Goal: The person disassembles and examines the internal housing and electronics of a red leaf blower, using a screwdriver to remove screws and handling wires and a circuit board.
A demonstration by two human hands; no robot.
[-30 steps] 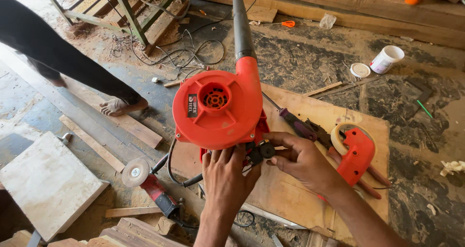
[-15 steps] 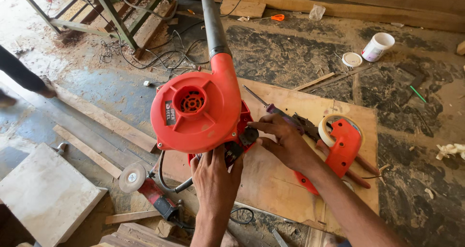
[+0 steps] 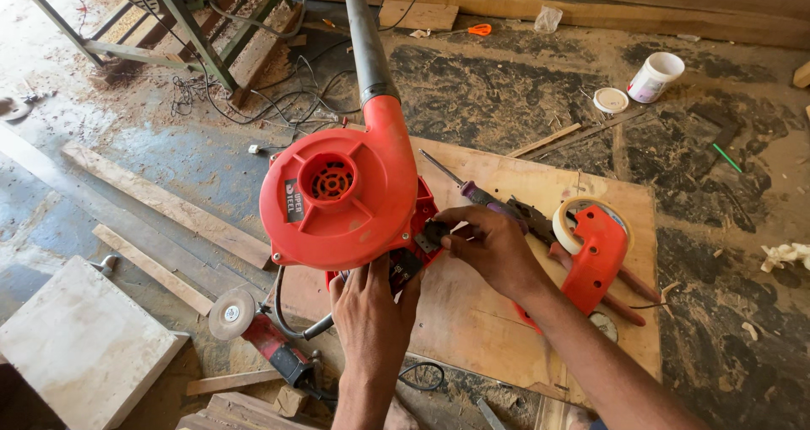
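A red electric blower (image 3: 342,194) with a long grey nozzle stands on a plywood board (image 3: 481,312). Its handle side is opened, showing black inner parts. My left hand (image 3: 371,312) holds the blower's lower edge from below. My right hand (image 3: 489,246) pinches a small black part at the open handle section. The detached red handle cover (image 3: 595,257) lies to the right on the board, next to a roll of tape (image 3: 567,221) and a purple-handled screwdriver (image 3: 472,189).
An angle grinder (image 3: 253,329) with a disc lies at lower left beside a white slab (image 3: 80,350). Wooden planks, tangled cables and a metal frame (image 3: 181,25) sit upper left. A white cup (image 3: 654,75) and lid stand upper right.
The view has shifted, so the blower sits further left and lower in frame. A person's leg at the upper left has left the view. Both hands stay at the blower's open handle.
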